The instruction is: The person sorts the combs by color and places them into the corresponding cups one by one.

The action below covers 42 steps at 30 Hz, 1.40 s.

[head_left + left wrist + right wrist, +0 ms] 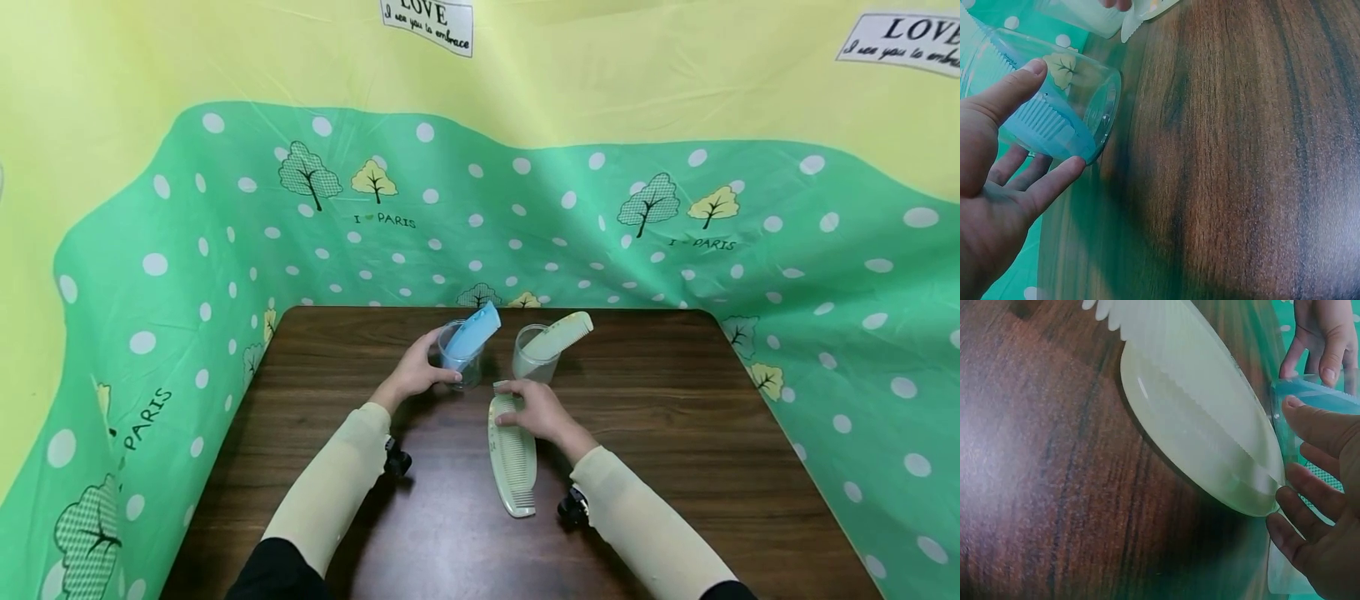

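My left hand (416,367) grips a clear plastic cup (468,377) on the table, thumb at its near side and fingers around the left. A blue comb (471,332) leans in that cup. My right hand (542,408) reaches over the far end of a pale green comb (513,467) lying lengthwise on the table. In the right wrist view, its fingertips (1280,495) meet the rounded end of the comb (1210,419), and the thumb stands apart. Behind the right hand, a second clear cup (531,367) holds another pale green comb (561,335).
The dark wood-grain table (637,467) is enclosed by a green and yellow cloth (555,225) with white dots and trees. A black wrist camera (396,458) sits under the left forearm, another black camera (573,508) by the right.
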Motion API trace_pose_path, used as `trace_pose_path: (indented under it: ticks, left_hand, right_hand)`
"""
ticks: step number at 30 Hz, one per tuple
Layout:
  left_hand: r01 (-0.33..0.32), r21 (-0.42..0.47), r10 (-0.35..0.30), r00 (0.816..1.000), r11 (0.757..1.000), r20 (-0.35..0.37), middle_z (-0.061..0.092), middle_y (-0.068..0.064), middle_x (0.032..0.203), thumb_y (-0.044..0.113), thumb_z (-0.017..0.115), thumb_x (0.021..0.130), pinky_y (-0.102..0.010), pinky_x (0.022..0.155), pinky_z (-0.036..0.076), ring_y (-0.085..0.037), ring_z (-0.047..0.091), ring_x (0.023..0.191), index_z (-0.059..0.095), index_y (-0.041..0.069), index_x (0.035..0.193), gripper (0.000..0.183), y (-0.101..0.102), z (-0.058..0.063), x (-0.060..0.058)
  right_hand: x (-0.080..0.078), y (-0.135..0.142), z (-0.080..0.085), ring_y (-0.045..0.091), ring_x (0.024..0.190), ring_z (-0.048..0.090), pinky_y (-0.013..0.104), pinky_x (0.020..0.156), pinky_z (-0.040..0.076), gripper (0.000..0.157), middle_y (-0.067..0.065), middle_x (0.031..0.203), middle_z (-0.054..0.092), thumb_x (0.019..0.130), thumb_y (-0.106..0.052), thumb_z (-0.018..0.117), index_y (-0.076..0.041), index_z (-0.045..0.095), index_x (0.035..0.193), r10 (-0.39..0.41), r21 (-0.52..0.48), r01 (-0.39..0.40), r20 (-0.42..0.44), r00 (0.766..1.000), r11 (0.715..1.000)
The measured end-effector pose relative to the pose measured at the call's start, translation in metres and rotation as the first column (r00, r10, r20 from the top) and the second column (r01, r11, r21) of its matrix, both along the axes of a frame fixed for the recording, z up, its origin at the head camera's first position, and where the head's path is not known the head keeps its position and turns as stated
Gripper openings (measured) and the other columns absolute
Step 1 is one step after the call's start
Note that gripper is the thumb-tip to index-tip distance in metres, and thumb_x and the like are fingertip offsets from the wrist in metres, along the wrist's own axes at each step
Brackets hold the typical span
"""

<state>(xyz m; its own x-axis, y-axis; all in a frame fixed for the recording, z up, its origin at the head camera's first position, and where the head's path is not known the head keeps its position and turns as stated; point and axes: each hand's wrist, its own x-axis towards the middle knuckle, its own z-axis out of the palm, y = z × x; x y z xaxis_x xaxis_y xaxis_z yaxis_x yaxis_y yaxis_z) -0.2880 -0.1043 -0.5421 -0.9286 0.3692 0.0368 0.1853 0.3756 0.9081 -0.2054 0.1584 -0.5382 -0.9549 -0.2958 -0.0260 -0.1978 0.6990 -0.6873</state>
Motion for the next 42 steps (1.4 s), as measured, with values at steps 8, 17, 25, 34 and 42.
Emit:
trace_pose_path:
  ticks: [8,17,25,34,42]
  left_hand:
    - [-0.001,-0.001,0.001,1.0,1.0,0.006,0.047,-0.012,0.155,0.009,0.09,0.079,-0.054,0.109,0.045,-0.036,0.054,0.135,0.038,0.017,0.159,0.095,0.001,0.001,-0.001]
    - [0.006,-0.01,-0.006,1.0,1.0,0.01,0.047,-0.011,0.155,0.01,0.09,0.079,-0.054,0.11,0.045,-0.036,0.053,0.136,0.038,0.018,0.159,0.096,0.001,0.002,-0.001]
    - [0.01,0.012,-0.01,1.0,1.0,0.006,0.048,-0.012,0.154,0.01,0.091,0.078,-0.055,0.108,0.045,-0.037,0.053,0.135,0.039,0.019,0.159,0.096,0.001,-0.001,-0.001]
    - [0.012,0.018,-0.012,1.0,1.0,-0.007,0.047,-0.012,0.154,0.01,0.09,0.079,-0.055,0.109,0.045,-0.037,0.053,0.136,0.039,0.018,0.159,0.095,0.0,-0.002,-0.001]
    - [0.004,0.012,-0.004,1.0,1.0,0.001,0.047,-0.013,0.155,0.011,0.091,0.078,-0.054,0.109,0.045,-0.037,0.053,0.137,0.038,0.018,0.159,0.097,-0.001,-0.002,0.0]
  right_hand:
    - [-0.001,0.0,-0.005,0.033,0.125,0.061,0.049,0.104,0.049,0.055,0.01,0.134,0.068,0.075,-0.009,0.091,-0.008,0.073,0.127,0.009,0.046,-0.008,-0.028,1.0,0.999]
    - [-0.004,0.0,-0.004,0.033,0.126,0.059,0.049,0.105,0.048,0.047,0.009,0.134,0.067,0.076,-0.007,0.09,-0.012,0.076,0.12,0.024,0.089,-0.022,-0.024,0.999,0.996]
    - [-0.006,0.003,0.0,0.03,0.118,0.059,0.047,0.1,0.049,0.048,0.007,0.128,0.069,0.073,-0.003,0.091,-0.013,0.076,0.118,0.038,0.096,-0.038,-0.007,0.999,0.995]
    - [-0.006,0.009,0.004,0.028,0.111,0.059,0.046,0.098,0.05,0.055,0.011,0.121,0.066,0.073,-0.014,0.093,-0.009,0.074,0.125,0.078,0.137,-0.075,-0.012,0.997,0.988]
    - [-0.005,0.015,0.012,0.029,0.111,0.06,0.046,0.096,0.051,0.053,0.014,0.121,0.065,0.075,-0.017,0.093,-0.007,0.074,0.124,0.111,0.14,-0.11,-0.001,0.994,0.984]
